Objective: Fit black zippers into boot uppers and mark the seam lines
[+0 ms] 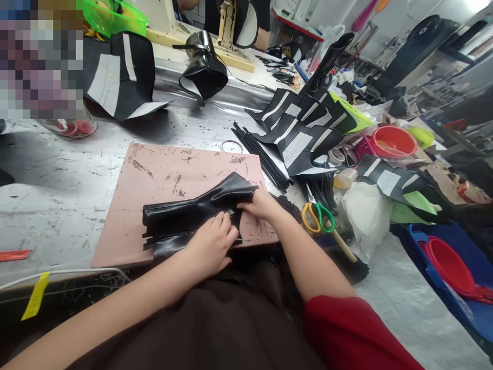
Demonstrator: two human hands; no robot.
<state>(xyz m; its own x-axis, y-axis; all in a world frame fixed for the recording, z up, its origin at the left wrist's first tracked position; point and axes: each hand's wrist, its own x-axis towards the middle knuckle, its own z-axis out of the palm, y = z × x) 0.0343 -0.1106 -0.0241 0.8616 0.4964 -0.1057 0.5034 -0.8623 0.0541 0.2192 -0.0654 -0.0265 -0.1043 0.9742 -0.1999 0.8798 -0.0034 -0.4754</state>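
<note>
A glossy black leather boot upper (pixel 192 208) lies folded and creased across a pinkish board (pixel 157 172). My left hand (pixel 215 239) rests on its near layer, fingers bent together and pressed at the edge of the leather. At the right end of the upper, my right hand (pixel 260 204) grips the raised edge; the thumb shows and the other fingers are hidden behind the leather. Green-and-yellow-handled scissors (pixel 319 216) lie to the right of my right forearm.
Black strips (pixel 262 156) lie behind the board, next to stacked black boot pieces (pixel 298 144) with white backing. A shaped black upper (pixel 204 69) stands farther back. At the right are a red basin (pixel 393 141) and a blue crate (pixel 462 257). A white cable (pixel 77 272) runs along the left front edge.
</note>
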